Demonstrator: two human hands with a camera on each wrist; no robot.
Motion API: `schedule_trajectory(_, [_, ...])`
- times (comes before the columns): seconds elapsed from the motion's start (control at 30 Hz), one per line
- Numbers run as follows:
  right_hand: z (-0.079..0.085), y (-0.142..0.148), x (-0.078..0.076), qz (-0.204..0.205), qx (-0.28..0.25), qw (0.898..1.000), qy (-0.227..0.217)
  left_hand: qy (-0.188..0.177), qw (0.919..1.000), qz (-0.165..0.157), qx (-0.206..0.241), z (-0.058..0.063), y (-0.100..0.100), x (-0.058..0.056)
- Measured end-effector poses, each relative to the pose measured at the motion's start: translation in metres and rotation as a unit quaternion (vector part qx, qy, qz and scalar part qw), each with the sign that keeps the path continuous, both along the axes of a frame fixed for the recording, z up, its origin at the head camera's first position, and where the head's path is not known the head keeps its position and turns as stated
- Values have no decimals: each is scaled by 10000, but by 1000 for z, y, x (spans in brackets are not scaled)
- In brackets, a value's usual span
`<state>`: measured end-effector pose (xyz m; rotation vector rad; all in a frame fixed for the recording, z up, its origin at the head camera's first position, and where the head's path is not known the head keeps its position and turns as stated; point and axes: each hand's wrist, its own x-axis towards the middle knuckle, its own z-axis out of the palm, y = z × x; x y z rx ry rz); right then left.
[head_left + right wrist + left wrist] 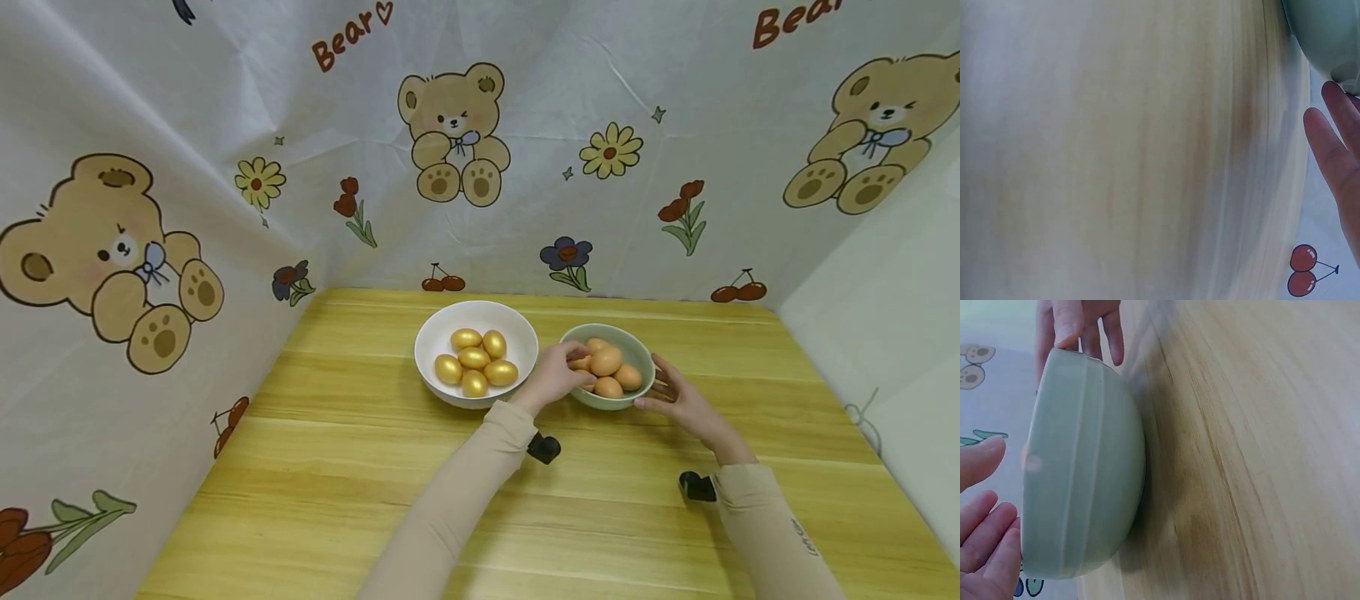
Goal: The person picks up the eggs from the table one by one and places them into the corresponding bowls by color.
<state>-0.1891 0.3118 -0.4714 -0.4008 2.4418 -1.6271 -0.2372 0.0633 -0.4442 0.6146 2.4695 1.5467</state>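
Observation:
A pale green bowl [609,403] stands on the table, with several brown eggs [606,361] inside it. My left hand [553,372] reaches over its left rim, with thumb and fingers apart around an egg at that side. The left wrist view shows a gap between the thumb [982,464] and the fingers [988,540]; the bowl wall hides most of the eggs. My right hand [686,406] touches the bowl's right side with spread, fairly straight fingers [1329,147]. Left of the green bowl, a white bowl [427,354] holds several golden eggs [474,358].
The wooden table [315,467] carries both bowls towards its far edge. Behind it and on the left hangs a white cloth [525,100] printed with bears and flowers. Black wrist mounts [545,448] sit at both sleeves. A thin cord [870,425] is near the right edge.

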Motion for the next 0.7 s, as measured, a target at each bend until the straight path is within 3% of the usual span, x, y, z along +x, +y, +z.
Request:
schedule_trajectory(0.23, [1, 1, -1, 41, -5, 10000, -41, 53, 9990, -312, 326, 6, -21, 12])
schedule_trajectory(0.43, [3, 3, -1, 52, 17, 9999, -97, 459, 9944, -456, 840, 24, -54, 26])
schedule_trajectory(0.57, [8, 10, 4, -22, 176, 9998, -48, 786, 9909, -359, 1032, 36, -86, 31])
schedule_trajectory(0.7, [13, 22, 12, -89, 678, 9976, 88, 1163, 9877, 80, 1045, 39, -127, 34])
